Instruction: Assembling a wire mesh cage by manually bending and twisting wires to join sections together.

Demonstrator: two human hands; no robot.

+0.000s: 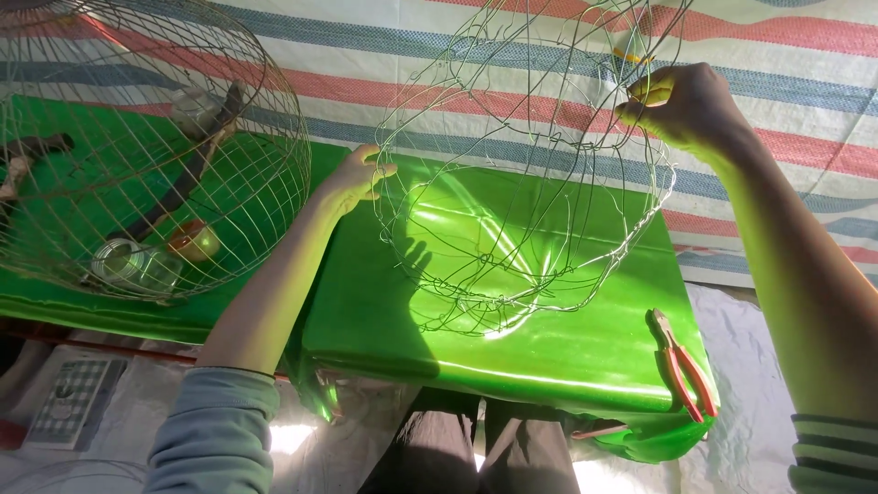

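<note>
The open wire frame, a rounded cage of thin bent wire, is held above the green-covered counter, its lower end just over the shiny cover; its left rim is touched by the left hand, whose grip is curled on the wire, and its upper right rim is pinched by the right hand, whose grip is clamped on the wire; nothing is seen inside the frame.

A finished wire cage, domed and closely meshed, is set at the left end of the counter, well apart from the frame; a dark branch is laid slantwise inside it, a clear glass jar is lying on its floor, and a small orange cup is placed just beside the jar.

Red-handled pliers are laid on the counter's right front corner; a woven sheet striped in red, blue and white is hung behind the counter; pale cloth is spread on the ground to the right; strong sunlight is thrown across the green cover.
</note>
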